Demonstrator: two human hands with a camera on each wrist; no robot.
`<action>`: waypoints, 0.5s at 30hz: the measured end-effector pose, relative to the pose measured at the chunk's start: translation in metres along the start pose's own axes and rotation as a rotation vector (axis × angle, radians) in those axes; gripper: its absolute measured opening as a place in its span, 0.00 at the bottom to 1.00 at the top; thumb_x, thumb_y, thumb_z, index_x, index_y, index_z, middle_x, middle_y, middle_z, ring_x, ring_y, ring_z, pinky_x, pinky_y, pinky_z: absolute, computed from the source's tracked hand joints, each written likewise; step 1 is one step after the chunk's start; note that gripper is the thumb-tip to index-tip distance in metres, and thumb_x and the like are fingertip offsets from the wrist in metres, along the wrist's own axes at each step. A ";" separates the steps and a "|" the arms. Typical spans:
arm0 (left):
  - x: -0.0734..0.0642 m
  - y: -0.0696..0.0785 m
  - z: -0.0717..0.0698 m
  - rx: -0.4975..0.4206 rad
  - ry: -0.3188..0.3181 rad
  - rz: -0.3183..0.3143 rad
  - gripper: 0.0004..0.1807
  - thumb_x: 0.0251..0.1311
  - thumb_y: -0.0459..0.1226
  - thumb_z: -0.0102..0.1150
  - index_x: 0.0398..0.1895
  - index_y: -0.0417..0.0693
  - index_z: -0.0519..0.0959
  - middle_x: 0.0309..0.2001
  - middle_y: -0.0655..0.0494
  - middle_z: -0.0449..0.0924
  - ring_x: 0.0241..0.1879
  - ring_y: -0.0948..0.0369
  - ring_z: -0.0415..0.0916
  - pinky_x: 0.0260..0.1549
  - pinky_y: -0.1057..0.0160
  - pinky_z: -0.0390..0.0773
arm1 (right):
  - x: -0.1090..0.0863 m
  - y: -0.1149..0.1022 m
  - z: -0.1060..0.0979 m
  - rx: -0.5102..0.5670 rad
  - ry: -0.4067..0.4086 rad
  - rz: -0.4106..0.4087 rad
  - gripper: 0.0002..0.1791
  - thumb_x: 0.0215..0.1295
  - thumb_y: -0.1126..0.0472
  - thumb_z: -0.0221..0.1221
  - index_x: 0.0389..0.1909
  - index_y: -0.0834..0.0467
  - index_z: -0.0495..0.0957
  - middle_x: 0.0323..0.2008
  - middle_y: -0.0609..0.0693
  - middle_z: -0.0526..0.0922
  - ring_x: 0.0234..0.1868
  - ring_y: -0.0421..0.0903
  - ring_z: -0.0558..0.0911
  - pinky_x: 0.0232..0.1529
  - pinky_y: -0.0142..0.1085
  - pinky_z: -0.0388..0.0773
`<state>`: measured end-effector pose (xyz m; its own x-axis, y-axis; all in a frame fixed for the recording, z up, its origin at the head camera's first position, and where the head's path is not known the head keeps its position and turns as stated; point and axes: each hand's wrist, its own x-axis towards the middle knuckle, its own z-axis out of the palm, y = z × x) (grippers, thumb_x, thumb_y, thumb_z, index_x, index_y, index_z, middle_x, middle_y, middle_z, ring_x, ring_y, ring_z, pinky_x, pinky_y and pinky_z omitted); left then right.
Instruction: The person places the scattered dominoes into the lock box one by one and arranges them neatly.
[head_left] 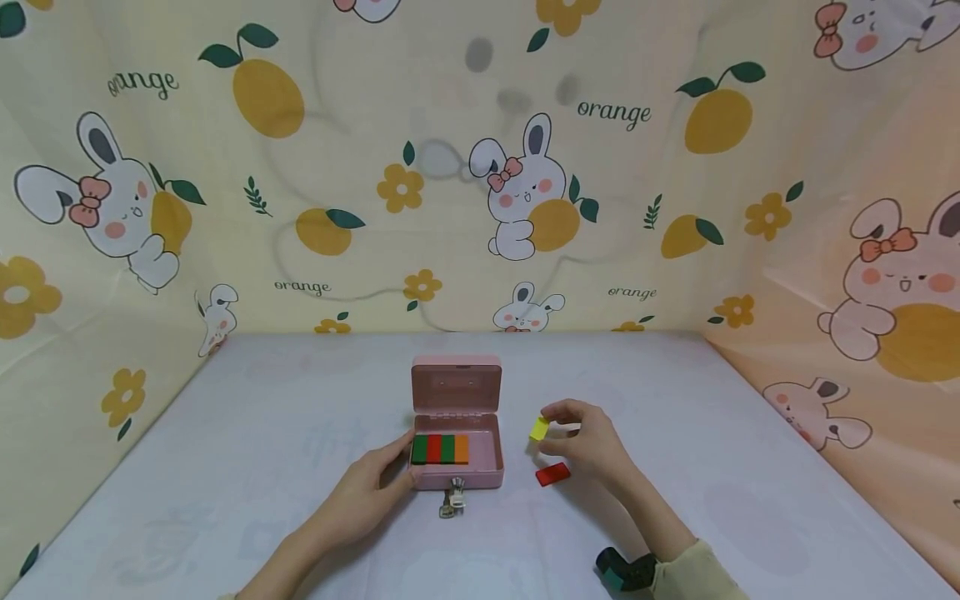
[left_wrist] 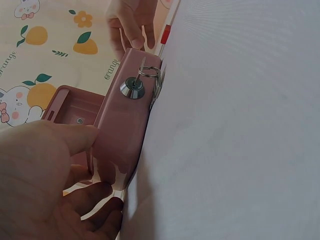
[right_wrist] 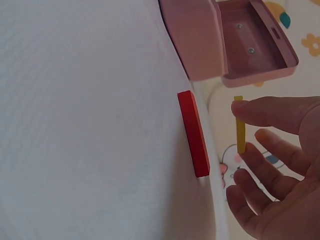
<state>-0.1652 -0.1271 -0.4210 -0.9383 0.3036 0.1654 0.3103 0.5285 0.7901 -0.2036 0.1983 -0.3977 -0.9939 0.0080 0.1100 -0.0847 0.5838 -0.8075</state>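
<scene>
A pink metal cash box [head_left: 487,479] stands with its lid [head_left: 456,388] raised. Inside, at the left, a row of green, red and orange blocks [head_left: 441,449] lies side by side. My left hand [head_left: 360,492] holds the box by its left side, thumb near the front corner. Right of the box, my right hand [head_left: 592,442] pinches a yellow block [head_left: 539,428] between thumb and fingertip, above the table; the right wrist view shows this yellow block [right_wrist: 241,131] edge-on. Below that hand a red block [head_left: 552,474] lies on the table.
Keys [head_left: 448,504] hang from the lock [left_wrist: 132,89] on the box's front. A dark device [head_left: 626,571] sits by the right sleeve [head_left: 697,575]. The white tabletop [head_left: 315,400] ends at a printed cloth backdrop [head_left: 345,167] behind and on both sides.
</scene>
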 end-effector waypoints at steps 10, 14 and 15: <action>0.001 -0.001 0.000 0.001 -0.004 0.014 0.36 0.68 0.49 0.58 0.74 0.45 0.62 0.70 0.47 0.64 0.70 0.47 0.57 0.67 0.44 0.56 | -0.001 -0.002 0.002 0.013 -0.009 0.009 0.23 0.50 0.65 0.74 0.49 0.56 0.82 0.47 0.48 0.81 0.51 0.50 0.77 0.51 0.46 0.79; 0.000 -0.001 -0.001 -0.004 -0.009 0.016 0.36 0.68 0.49 0.58 0.74 0.44 0.62 0.70 0.47 0.64 0.70 0.47 0.57 0.67 0.44 0.56 | -0.001 -0.004 0.003 0.026 -0.010 0.013 0.23 0.50 0.66 0.74 0.49 0.56 0.82 0.47 0.48 0.81 0.52 0.51 0.77 0.52 0.46 0.79; 0.000 -0.001 -0.001 -0.005 -0.010 0.016 0.36 0.68 0.49 0.58 0.74 0.44 0.62 0.70 0.47 0.64 0.70 0.47 0.57 0.67 0.44 0.56 | -0.001 -0.004 0.003 0.029 -0.009 0.013 0.23 0.50 0.66 0.74 0.49 0.55 0.82 0.47 0.48 0.81 0.52 0.50 0.77 0.52 0.46 0.79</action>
<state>-0.1658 -0.1283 -0.4214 -0.9317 0.3196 0.1725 0.3246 0.5196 0.7904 -0.2020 0.1931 -0.3963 -0.9955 0.0075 0.0943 -0.0740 0.5597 -0.8254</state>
